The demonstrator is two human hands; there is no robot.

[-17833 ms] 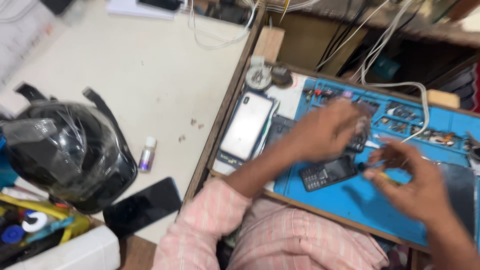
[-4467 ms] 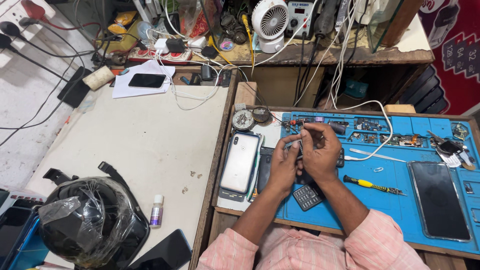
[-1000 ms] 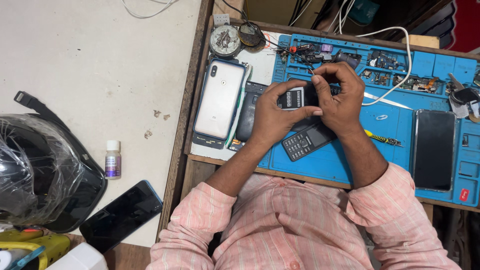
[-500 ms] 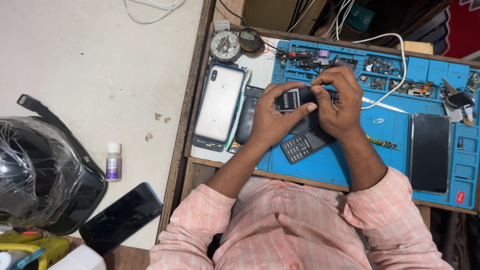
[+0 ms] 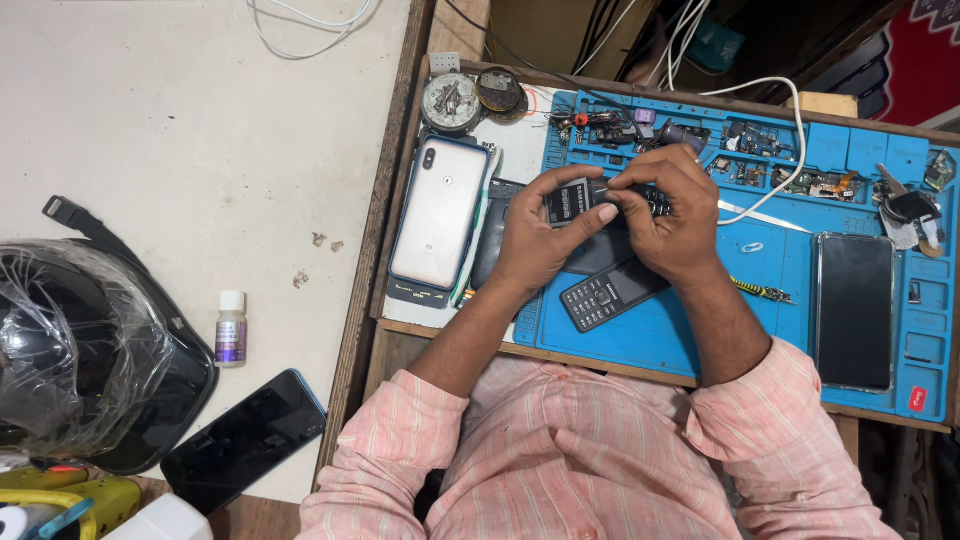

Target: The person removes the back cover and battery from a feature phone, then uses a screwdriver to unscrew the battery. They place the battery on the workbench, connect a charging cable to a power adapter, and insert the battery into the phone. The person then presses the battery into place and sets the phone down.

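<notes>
Both my hands — left hand [image 5: 540,235], right hand [image 5: 670,215] — are clamped on a small black rectangular phone battery [image 5: 568,201] above the blue silicone repair mat [image 5: 760,300]

Left hand [image 5: 540,235] and right hand [image 5: 670,215] together, fingers curled in a grip, forearms converging

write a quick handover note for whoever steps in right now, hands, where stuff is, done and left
Left hand: holds a small black battery by its edge.
Right hand: pinches the small dark phone body against the battery.
Keypad phone lies on the blue mat below the hands; screwdriver to the right.
Done: battery in hand.
Left: battery not yet seated, as far as shows.
</notes>
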